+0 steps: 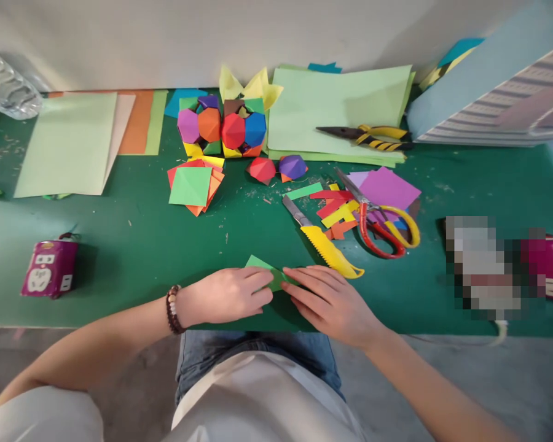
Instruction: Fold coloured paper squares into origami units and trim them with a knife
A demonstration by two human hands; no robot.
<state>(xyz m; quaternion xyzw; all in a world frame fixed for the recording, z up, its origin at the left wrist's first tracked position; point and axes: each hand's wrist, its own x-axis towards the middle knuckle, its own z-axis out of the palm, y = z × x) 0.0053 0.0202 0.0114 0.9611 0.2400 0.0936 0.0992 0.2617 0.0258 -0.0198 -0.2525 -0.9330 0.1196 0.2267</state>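
1. The green paper (277,281), a small piece, lies between the two hands at the near edge of the green table (133,245), just left of the yellow knife's (325,244) handle end.
2. The left hand (233,293), a beaded bracelet (172,310) at its wrist, is left of the knife; its fingers are curled together and closed on the paper's left part.
3. The right hand (329,301) is on the near side of the knife handle, its fingers stretched out and slightly apart, tips on the paper's right part. I cannot tell whether the thumb pinches from beneath; the hands cover much of the piece, so its folds are unclear.
4. Right of the knife lie coloured paper strips (334,215) and scissors (363,227) with red and yellow handles.
5. Beyond the knife's blade sit a red faceted ball (262,170) and a purple one (292,167); farther back, pliers (364,136) rest on pale green sheets (313,104).
6. Well left of the knife is a stack of coloured squares (191,186), green on top.
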